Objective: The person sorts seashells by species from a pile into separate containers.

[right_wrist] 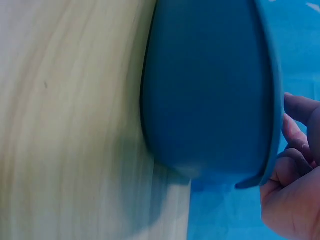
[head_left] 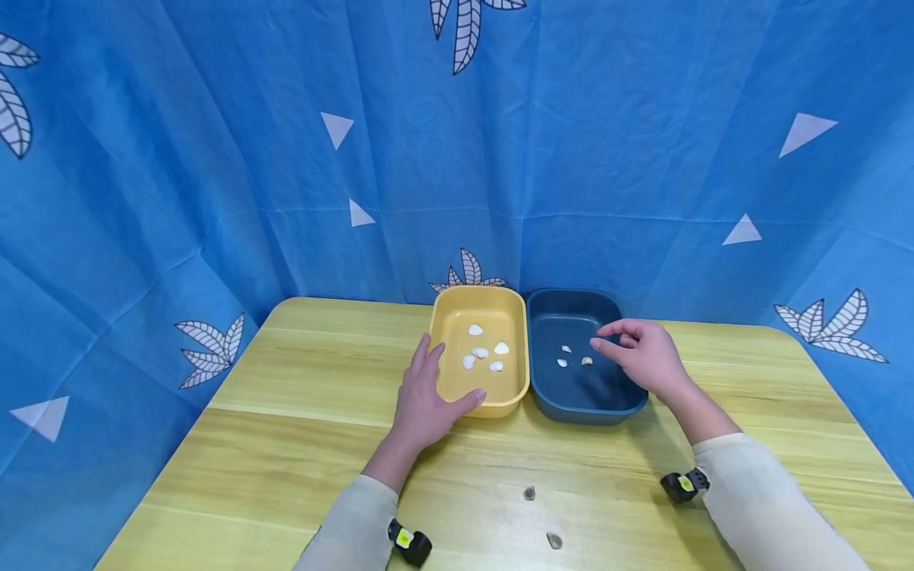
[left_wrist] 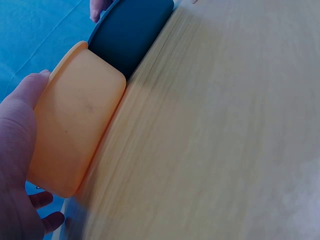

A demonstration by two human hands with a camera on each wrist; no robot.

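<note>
My left hand (head_left: 428, 404) is at the left side and near corner of a yellow tray (head_left: 480, 411), fingers spread and thumb over the near rim. Several white shells (head_left: 480, 352) lie in that tray. Over the right side of a dark blue tray (head_left: 581, 416) hovers my right hand (head_left: 646, 357). Its thumb and index finger are slightly apart, with nothing visible between them, and the other fingers are bent. On the blue tray's floor are three small shells (head_left: 587, 361). The left wrist view shows the yellow tray's outer wall (left_wrist: 80, 115) beside my left hand (left_wrist: 20, 140).
Two greyish shells, one farther (head_left: 529, 492) and one nearer (head_left: 554, 540), lie on the wooden table (head_left: 300, 476) in front of the trays. The trays stand side by side near the table's back edge. Behind hangs a blue curtain (head_left: 443, 143) with leaf and triangle prints.
</note>
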